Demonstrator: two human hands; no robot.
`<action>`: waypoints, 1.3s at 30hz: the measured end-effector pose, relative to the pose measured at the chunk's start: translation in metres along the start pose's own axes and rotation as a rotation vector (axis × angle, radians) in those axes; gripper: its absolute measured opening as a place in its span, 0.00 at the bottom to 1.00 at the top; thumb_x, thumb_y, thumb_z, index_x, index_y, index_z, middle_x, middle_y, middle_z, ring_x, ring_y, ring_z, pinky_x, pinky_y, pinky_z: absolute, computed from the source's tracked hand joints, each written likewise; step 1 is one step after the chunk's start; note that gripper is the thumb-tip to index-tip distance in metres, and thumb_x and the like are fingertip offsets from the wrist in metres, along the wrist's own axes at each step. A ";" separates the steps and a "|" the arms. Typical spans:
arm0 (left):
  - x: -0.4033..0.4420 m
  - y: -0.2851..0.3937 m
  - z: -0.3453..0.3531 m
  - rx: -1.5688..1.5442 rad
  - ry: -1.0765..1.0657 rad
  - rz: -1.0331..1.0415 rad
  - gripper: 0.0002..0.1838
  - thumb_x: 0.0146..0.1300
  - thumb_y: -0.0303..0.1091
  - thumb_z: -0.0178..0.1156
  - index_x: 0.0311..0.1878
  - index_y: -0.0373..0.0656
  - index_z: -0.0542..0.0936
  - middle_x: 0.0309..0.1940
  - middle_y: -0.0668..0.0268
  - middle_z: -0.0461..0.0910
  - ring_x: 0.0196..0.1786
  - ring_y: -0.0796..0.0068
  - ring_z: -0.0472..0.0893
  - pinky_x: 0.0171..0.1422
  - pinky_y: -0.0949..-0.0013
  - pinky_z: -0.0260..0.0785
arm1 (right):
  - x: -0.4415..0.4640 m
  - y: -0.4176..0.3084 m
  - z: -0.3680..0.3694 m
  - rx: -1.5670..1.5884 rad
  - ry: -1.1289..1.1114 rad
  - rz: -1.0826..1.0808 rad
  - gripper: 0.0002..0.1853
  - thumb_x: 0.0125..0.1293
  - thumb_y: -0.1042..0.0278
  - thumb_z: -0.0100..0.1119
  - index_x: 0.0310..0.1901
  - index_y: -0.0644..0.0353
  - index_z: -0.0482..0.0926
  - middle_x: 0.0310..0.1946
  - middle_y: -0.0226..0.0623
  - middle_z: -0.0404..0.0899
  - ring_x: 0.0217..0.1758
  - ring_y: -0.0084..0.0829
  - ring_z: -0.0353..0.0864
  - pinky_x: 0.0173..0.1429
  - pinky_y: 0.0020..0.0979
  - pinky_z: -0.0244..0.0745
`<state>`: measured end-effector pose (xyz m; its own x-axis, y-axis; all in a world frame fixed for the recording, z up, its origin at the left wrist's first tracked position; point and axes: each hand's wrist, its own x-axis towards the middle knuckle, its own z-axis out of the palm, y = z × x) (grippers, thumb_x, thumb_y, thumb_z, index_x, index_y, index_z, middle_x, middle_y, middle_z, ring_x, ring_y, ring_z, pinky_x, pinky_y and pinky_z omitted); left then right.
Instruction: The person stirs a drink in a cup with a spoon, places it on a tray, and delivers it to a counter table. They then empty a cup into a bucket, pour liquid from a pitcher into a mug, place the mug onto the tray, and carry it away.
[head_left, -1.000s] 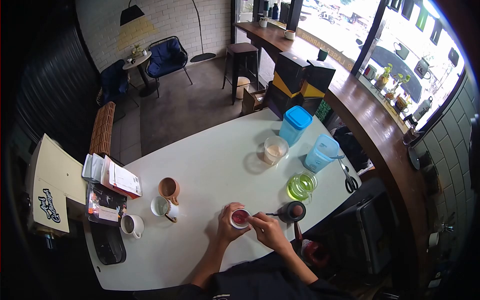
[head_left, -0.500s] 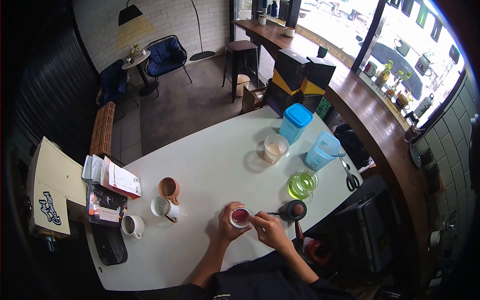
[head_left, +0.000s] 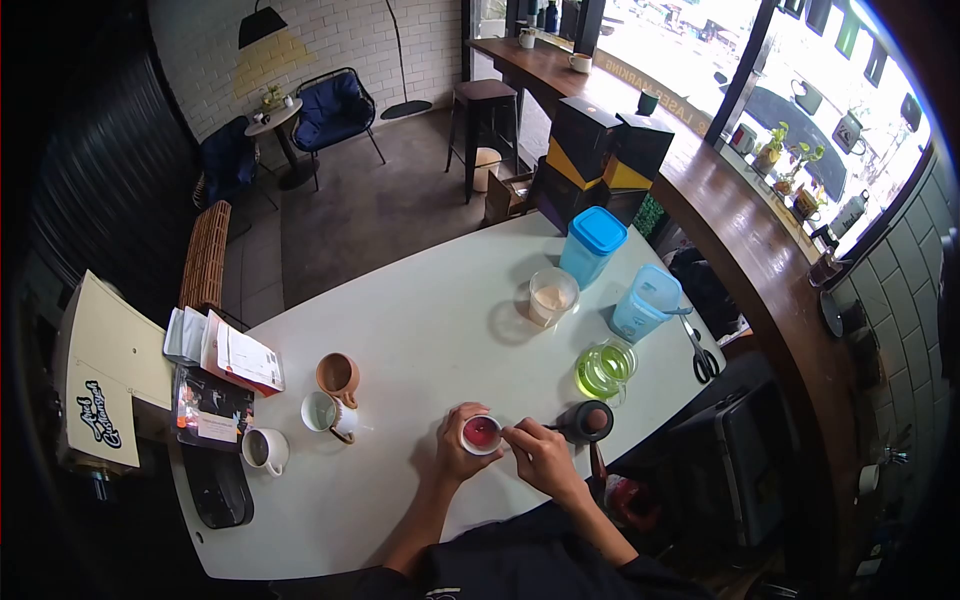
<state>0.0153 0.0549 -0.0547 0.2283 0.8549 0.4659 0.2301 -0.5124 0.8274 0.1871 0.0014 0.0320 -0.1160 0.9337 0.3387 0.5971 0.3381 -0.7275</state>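
Cup (head_left: pixel 481 433), clamped in the left hand's (head_left: pixel 462 456) fingers, seems mid-stir; the right hand's (head_left: pixel 543 462) fingers pinch together; stirring calls for a level cup.

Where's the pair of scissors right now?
In the head view, the scissors lie at the white table's right edge, just right of the open blue container.

1. I'm wearing a black or very dark top (head_left: pixel 530 562), its cloth plain and matte across my front.
2. A small pale marking (head_left: pixel 442 594) sits on it, cut off by the bottom edge and too partial for me to read.
3. My left sleeve (head_left: pixel 382 583) and right sleeve (head_left: pixel 648 574) are the same dark colour, ending around my elbows.
4. My left hand (head_left: pixel 464 445) and right hand (head_left: pixel 541 460) are bare.
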 end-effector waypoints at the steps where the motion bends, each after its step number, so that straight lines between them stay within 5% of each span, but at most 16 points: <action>1: 0.000 0.000 0.000 -0.007 0.002 -0.001 0.38 0.32 0.38 0.83 0.50 0.44 0.76 0.48 0.61 0.82 0.55 0.52 0.81 0.60 0.53 0.74 | -0.001 0.000 0.000 -0.005 -0.030 -0.005 0.16 0.55 0.83 0.60 0.47 0.61 0.83 0.32 0.42 0.79 0.32 0.47 0.83 0.36 0.42 0.78; 39: -0.001 -0.001 0.000 0.007 0.002 0.000 0.38 0.33 0.38 0.83 0.51 0.45 0.76 0.48 0.62 0.82 0.54 0.53 0.81 0.60 0.53 0.74 | 0.000 0.001 0.001 0.019 -0.047 0.038 0.14 0.58 0.82 0.60 0.47 0.61 0.84 0.34 0.43 0.80 0.32 0.48 0.84 0.36 0.42 0.78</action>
<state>0.0148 0.0545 -0.0563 0.2262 0.8551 0.4664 0.2371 -0.5128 0.8251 0.1868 0.0022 0.0303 -0.1310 0.9501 0.2830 0.5869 0.3044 -0.7503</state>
